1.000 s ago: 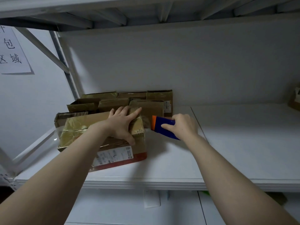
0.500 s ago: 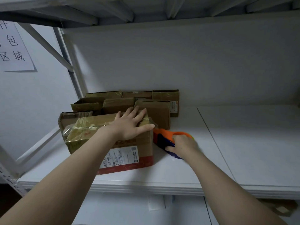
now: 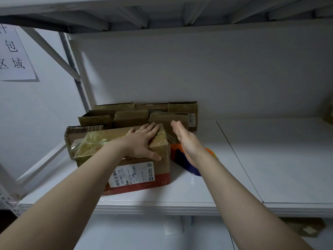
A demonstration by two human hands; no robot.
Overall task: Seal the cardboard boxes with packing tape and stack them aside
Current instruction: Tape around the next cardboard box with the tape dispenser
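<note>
Dim, cool, even light. Soft shadow under the white metal upper shelf (image 3: 162,17) above the fingers (image 3: 153,128) and among the brown cardboard boxes (image 3: 133,120). Edges bow; right hand (image 3: 187,141) slightly blurred.

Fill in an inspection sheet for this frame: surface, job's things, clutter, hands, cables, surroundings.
Surface: white shelf board, with a seam running across it.
Job's things: front cardboard box, glossy tape over its top, shipping label on its near face; more boxes grouped behind it by the back wall; orange and blue tape dispenser lying on the shelf, right of the front cardboard box.
Clutter: brownish item at the far right edge, cut off.
Hands: left hand presses flat on the box top; right hand over the dispenser, fingers straight, gripping nothing.
Cables: nothing seen.
Surroundings: paper sign on the left wall; upper shelf overhead.
</note>
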